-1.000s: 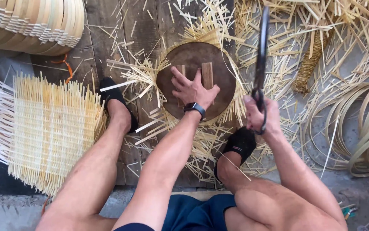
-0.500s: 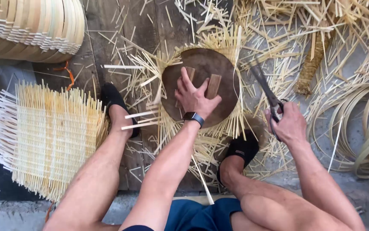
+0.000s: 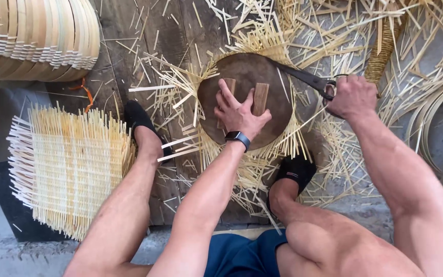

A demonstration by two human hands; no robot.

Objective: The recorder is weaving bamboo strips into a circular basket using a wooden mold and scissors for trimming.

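The round dark-brown wooden disc (image 3: 247, 97) lies on pale woven bamboo strips (image 3: 216, 149), pinned by the flattened left hand (image 3: 239, 114), while the right hand (image 3: 352, 96), fist tight on the long dark blade (image 3: 301, 77), has swung it down from upright onto the disc's rim, cutting.

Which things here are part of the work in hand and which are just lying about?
In use: left hand pressing the round wooden disc; right hand gripping the dark blade; bamboo strips under the disc.

Lying about: woven bamboo mat; stacked bamboo hoops; bamboo offcuts.
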